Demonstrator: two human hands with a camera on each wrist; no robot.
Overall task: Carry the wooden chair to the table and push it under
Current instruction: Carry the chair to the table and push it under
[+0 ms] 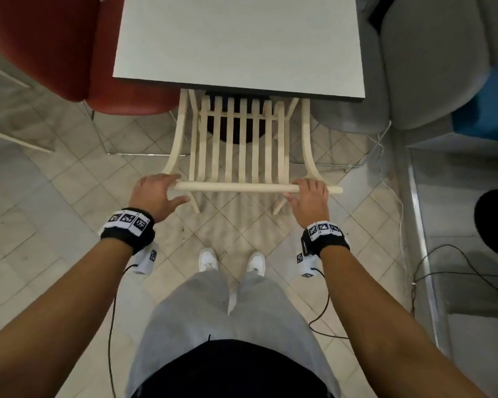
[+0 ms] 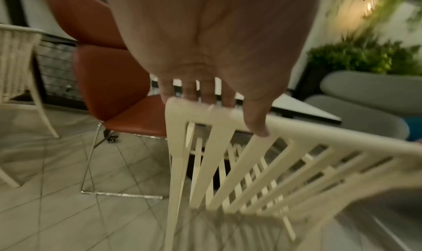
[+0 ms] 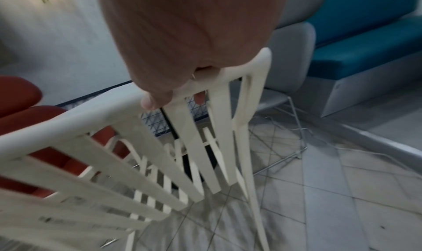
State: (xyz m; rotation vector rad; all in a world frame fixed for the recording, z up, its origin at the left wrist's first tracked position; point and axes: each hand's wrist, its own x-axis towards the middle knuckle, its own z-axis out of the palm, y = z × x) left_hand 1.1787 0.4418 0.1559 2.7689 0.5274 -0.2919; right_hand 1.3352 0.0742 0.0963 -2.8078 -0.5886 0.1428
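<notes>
Pushing on with uneven force could skew the chair (image 1: 237, 145) so a front leg catches the table (image 1: 239, 44) base at 12 o'clock, or its side rubs the red seat (image 1: 133, 96) at 10 o'clock. Pale cream wood, slatted back and seat, thin curved legs; it looks light. Its seat is already partly under the table's near edge. The left hand (image 1: 156, 193) and the right hand (image 1: 309, 199) each grasp an end of the top rail.

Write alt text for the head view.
Seen from above, a left hand and a right hand hold the top rail of a pale wooden chair, its seat partly under a white table. A red chair stands left, grey seating right.
</notes>
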